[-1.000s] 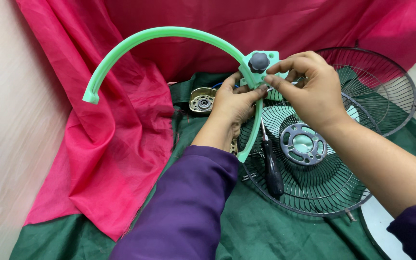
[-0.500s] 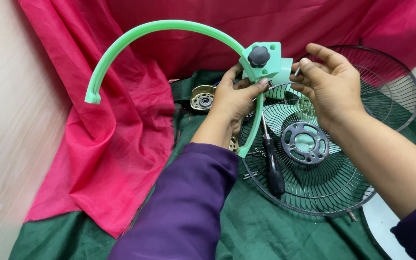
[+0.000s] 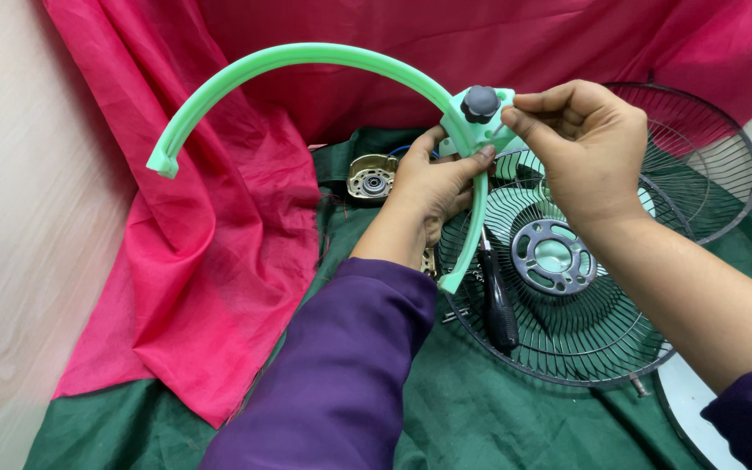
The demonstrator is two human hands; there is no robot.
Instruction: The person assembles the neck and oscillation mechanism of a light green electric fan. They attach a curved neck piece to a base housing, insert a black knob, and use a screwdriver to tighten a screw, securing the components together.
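The left hand (image 3: 433,187) is closed around a green plastic arc (image 3: 306,57), right where the long curved strip meets a small green block. It holds the arc up in the air, above the green cloth (image 3: 480,418) that covers the worktop. The right hand (image 3: 585,144) is pinched shut at the side of that block, next to a dark round knob (image 3: 480,103) that sits on it. What the fingertips pinch is too small to see; it may be a little screw or pin. One end of the arc hangs free over the pink cloth (image 3: 211,287), and the other end points down by a black screwdriver (image 3: 498,300). The screwdriver lies on a round wire fan guard (image 3: 567,339), and a second wire guard (image 3: 715,165) lies behind it. A small metal motor part (image 3: 373,180) rests on the green cloth near the left hand. The fan looks like it is all in pieces. The arc is joined to neither guard, so most of the work seems left to do.
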